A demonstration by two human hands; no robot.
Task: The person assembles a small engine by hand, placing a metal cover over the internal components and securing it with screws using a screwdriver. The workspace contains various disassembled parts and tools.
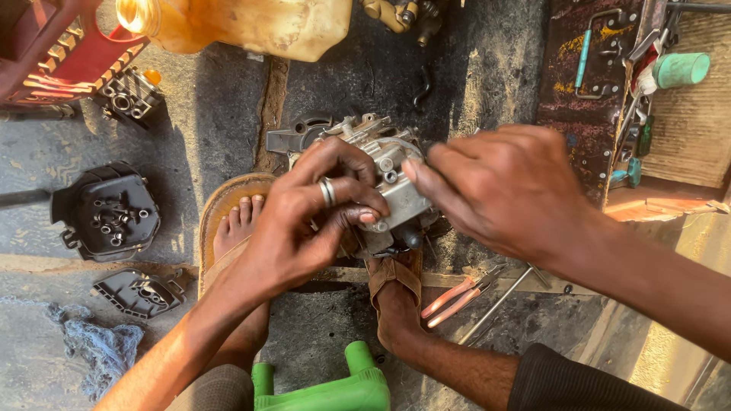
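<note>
We hold a small engine part (384,179) of dull grey cast metal, lumpy with bosses, screws and ports, between both hands, above our sandalled feet and the oily, dark floor. Our left hand (304,221), a ring on one finger, has its fingers (346,164) curled over the part's near side, the thumb and a fingertip pinching its pale flat face. Our right hand (506,186) comes in from the other side, its fingers (426,175) pressed together with the tips touching the metal top; what they grip there we cannot tell.

Just below the right hand's fingers lie pliers (457,297) with worn pink handles and a thin metal rod (499,303). Well to the outside of the left hand sits a black plastic cover (106,213), bowl-like, with loose dark bolts and nuts lying in it; nearer us lies a flatter black ribbed piece (137,293) and a frayed blue rag (95,346). Beyond the fingers stands a cloudy yellowish plastic jug (244,24). A glossy green plastic stool (335,388) shows nearest us.
</note>
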